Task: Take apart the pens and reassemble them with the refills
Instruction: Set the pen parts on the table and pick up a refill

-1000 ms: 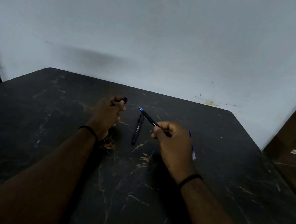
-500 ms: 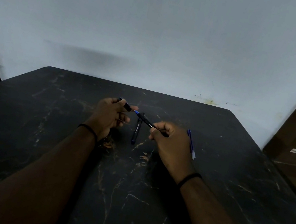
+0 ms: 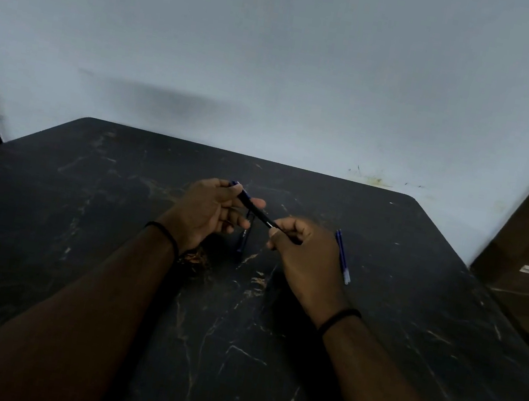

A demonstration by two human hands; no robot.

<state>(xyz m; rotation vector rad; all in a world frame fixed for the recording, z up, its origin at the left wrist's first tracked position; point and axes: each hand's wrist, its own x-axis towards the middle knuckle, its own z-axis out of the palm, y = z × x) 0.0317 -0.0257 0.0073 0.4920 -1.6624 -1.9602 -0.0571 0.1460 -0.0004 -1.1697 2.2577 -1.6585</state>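
I see one black pen (image 3: 256, 212) held above the table (image 3: 76, 240), its long axis running far-left to near-right, left hand (image 3: 209, 214) pinching the far end, right hand (image 3: 302, 258) closed on the near end.

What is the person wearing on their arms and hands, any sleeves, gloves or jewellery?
Both forearms are bare, with no sleeves in view, and there are no gloves. The left hand has a thin black band around its wrist, and the right hand has a matching thin black band around its wrist. No rings or watch can be made out in the dim light.
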